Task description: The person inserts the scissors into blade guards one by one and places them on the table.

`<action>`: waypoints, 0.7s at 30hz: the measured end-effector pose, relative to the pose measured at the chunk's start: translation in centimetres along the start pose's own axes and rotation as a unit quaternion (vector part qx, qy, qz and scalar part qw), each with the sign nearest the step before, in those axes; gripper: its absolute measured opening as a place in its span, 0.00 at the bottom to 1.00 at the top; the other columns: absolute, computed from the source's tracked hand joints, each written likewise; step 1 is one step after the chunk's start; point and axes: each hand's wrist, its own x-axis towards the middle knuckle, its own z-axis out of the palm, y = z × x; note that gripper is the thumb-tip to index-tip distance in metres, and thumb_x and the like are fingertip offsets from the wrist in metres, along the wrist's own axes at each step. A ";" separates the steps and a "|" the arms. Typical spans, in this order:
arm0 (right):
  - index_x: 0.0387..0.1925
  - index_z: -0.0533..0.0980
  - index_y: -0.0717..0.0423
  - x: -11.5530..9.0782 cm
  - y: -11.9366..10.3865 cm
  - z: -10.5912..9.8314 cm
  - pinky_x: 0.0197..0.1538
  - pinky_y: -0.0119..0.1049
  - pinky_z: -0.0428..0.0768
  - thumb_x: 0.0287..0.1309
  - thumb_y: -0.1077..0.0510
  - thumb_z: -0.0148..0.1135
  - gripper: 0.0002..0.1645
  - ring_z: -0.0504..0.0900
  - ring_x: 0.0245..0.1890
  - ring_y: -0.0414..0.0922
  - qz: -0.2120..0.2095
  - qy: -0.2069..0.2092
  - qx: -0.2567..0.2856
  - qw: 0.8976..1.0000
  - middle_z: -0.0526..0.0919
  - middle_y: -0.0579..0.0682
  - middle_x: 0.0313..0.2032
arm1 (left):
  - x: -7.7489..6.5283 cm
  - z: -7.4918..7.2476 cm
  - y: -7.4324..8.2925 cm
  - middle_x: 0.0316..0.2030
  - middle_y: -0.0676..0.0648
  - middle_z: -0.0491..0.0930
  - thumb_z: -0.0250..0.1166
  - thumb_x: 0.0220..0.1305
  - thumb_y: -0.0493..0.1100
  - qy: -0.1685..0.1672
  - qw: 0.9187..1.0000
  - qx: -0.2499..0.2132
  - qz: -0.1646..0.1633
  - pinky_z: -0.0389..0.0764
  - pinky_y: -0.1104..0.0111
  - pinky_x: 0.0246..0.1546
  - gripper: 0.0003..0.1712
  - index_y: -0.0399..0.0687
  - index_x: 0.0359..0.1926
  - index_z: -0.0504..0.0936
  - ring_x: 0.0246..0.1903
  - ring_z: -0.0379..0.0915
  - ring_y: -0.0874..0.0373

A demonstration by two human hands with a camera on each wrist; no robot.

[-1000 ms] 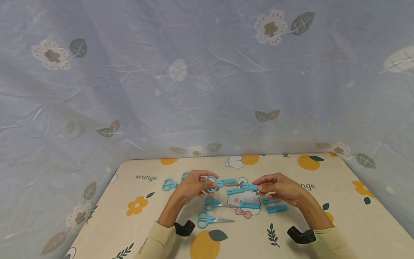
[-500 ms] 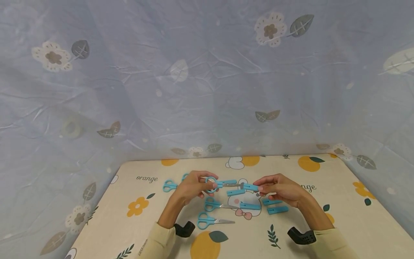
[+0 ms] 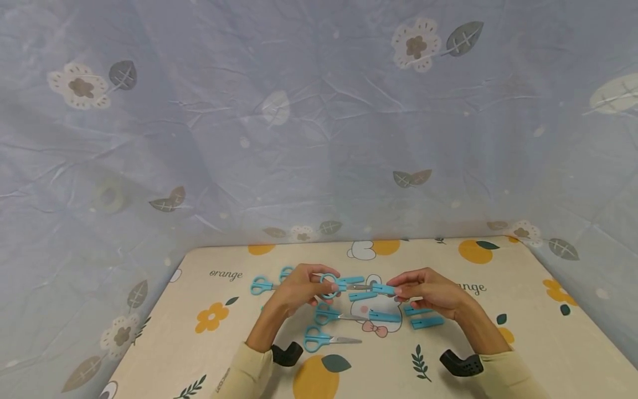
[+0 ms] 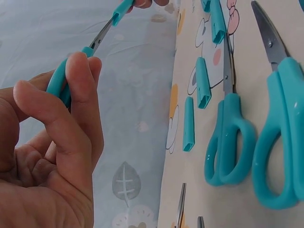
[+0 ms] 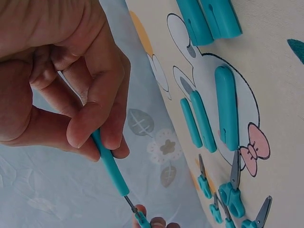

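Observation:
My left hand (image 3: pixel 299 289) pinches the light-blue handles of a pair of scissors (image 4: pixel 58 81), held above the table with the blades toward the right. Between thumb and fingers, my right hand (image 3: pixel 431 291) pinches a blue blade cover (image 5: pixel 113 170). The blade tips sit inside its mouth, and bare metal shows between cover and handles. Below the hands, another pair of scissors (image 3: pixel 326 314) lies with its blades partly in a cover (image 3: pixel 385 316). Nearer the front lies a pair with bare blades (image 3: pixel 344 339). My left hand partly hides more scissors (image 3: pixel 261 285) to the left.
Two loose covers, one farther back (image 3: pixel 353 280) and one nearer (image 3: pixel 363 296), lie behind the partly covered scissors. Two more, an upper (image 3: pixel 417 310) and a lower (image 3: pixel 427 322), lie below my right hand. A patterned curtain (image 3: pixel 319 138) hangs behind the table (image 3: pixel 224 354).
Both hands have drawn slightly closer together, the left moving right and the right moving left. Less bare blade shows between the handles and the cover.

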 end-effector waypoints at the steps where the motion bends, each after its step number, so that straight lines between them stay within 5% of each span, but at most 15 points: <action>1: 0.61 0.83 0.61 0.0 0.0 0.0 0.38 0.29 0.84 0.75 0.56 0.67 0.20 0.87 0.41 0.43 -0.001 -0.001 -0.001 1.000 0.89 0.48 0.44 | 0.0 0.1 0.0 0.41 0.37 0.92 0.71 0.72 0.38 -0.002 1.000 -0.001 0.000 0.78 0.73 0.22 0.19 0.42 0.61 0.85 0.35 0.92 0.44; 8: 0.61 0.83 0.62 0.0 0.1 0.3 0.39 0.29 0.84 0.74 0.56 0.68 0.20 0.86 0.40 0.43 0.000 -0.001 0.001 1.000 0.89 0.46 0.43 | 0.1 0.4 -0.1 0.39 0.37 0.92 0.70 0.73 0.37 -0.010 1.000 -0.003 -0.002 0.78 0.73 0.23 0.23 0.36 0.65 0.82 0.33 0.91 0.51; 21: 0.61 0.83 0.63 0.3 0.2 0.6 0.37 0.27 0.84 0.73 0.56 0.68 0.21 0.85 0.37 0.40 -0.004 -0.009 0.004 1.000 0.86 0.44 0.42 | 0.1 0.6 -0.1 0.39 0.36 0.91 0.71 0.72 0.38 -0.007 1.000 0.000 -0.009 0.77 0.73 0.23 0.18 0.45 0.61 0.86 0.33 0.91 0.51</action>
